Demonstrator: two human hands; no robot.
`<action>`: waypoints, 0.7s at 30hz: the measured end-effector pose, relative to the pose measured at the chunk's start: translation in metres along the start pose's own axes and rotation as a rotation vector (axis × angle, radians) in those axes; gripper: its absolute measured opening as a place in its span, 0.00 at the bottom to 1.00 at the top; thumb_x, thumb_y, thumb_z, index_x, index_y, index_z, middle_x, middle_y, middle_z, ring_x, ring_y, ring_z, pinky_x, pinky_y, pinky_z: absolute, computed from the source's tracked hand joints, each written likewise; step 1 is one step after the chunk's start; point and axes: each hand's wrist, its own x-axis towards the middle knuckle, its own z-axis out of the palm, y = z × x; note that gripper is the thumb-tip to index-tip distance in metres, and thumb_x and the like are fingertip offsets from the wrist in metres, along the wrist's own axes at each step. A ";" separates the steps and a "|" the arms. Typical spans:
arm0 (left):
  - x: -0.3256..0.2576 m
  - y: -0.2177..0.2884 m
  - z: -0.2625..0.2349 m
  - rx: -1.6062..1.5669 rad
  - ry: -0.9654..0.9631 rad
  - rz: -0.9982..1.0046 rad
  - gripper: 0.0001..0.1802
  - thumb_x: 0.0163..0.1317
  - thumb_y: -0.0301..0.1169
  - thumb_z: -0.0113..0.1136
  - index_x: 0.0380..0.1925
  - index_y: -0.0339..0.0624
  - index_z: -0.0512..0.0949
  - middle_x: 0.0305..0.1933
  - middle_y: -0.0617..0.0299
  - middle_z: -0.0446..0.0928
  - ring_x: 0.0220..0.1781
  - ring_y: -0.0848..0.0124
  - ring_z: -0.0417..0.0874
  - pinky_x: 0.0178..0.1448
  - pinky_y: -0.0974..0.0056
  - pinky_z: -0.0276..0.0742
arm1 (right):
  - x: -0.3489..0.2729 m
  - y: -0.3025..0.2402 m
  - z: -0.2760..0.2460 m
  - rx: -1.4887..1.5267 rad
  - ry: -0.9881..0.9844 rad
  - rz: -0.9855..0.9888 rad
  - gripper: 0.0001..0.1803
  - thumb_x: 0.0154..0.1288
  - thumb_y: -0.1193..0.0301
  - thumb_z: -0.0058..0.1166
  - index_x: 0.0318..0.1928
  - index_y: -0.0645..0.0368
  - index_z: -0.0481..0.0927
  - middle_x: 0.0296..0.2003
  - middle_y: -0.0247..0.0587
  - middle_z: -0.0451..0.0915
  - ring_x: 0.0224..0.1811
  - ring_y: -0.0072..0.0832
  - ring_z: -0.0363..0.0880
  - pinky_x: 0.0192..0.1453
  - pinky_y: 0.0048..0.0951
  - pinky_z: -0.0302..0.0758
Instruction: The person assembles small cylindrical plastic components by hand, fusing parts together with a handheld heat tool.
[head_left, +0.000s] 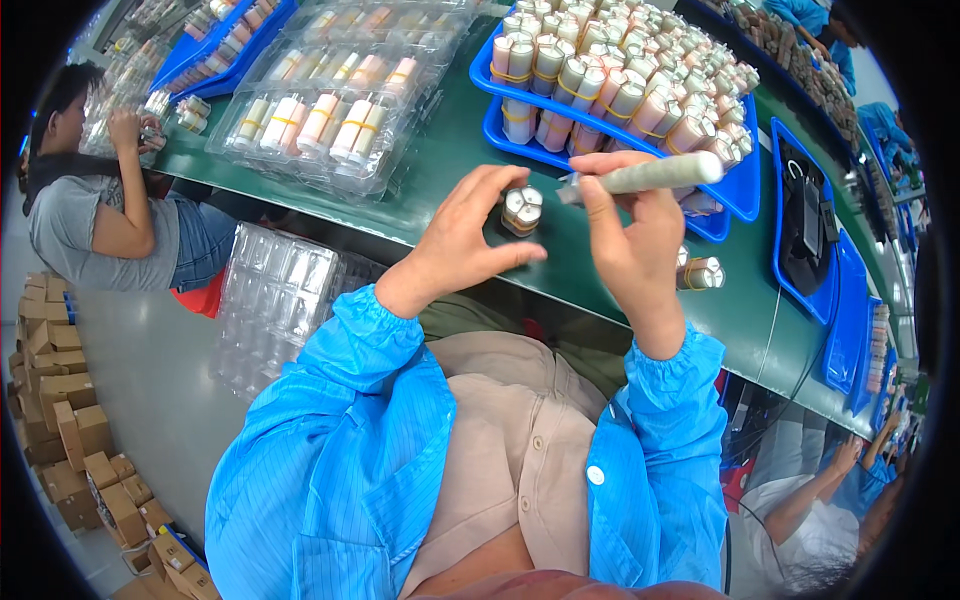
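My left hand [462, 228] is curved beside a short bundle of white-ended tubes [522, 210] standing upright on the green table, a yellow band around it. Thumb and fingers are spread apart around its near side; I cannot tell whether a fingertip touches it. My right hand [640, 235] is closed on a thick, pale stick-shaped tool [660, 174], held tilted above the table. Its clear narrow end points left toward the bundle, and its rounded white end points right. Beside my right wrist another banded bundle [702, 273] lies on the table.
Stacked blue trays [742, 190] full of banded tube bundles stand ahead. Clear plastic trays [300, 165] with more bundles lie to the left. At right is a blue tray with dark items [808, 235]. A co-worker [110, 190] sits at far left; cardboard boxes [75, 420] lie behind.
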 end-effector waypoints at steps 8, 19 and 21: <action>-0.003 -0.015 0.002 0.073 -0.030 -0.022 0.30 0.56 0.30 0.77 0.58 0.35 0.77 0.48 0.49 0.83 0.49 0.51 0.84 0.53 0.52 0.81 | 0.014 0.007 0.011 -0.081 -0.184 -0.045 0.09 0.67 0.78 0.62 0.46 0.64 0.78 0.39 0.49 0.85 0.41 0.44 0.87 0.46 0.38 0.82; -0.005 -0.016 0.000 -0.059 -0.069 -0.116 0.29 0.66 0.28 0.67 0.66 0.36 0.72 0.56 0.46 0.82 0.55 0.54 0.85 0.59 0.56 0.80 | 0.004 0.014 0.004 0.098 0.060 0.062 0.10 0.74 0.77 0.59 0.52 0.65 0.80 0.43 0.43 0.85 0.44 0.29 0.86 0.50 0.30 0.82; -0.006 -0.021 -0.003 -0.490 -0.080 -0.288 0.28 0.69 0.31 0.64 0.67 0.36 0.71 0.59 0.44 0.80 0.58 0.55 0.84 0.62 0.55 0.80 | -0.009 0.017 0.008 0.226 0.205 -0.022 0.08 0.72 0.79 0.60 0.50 0.64 0.80 0.46 0.43 0.85 0.46 0.30 0.85 0.50 0.29 0.81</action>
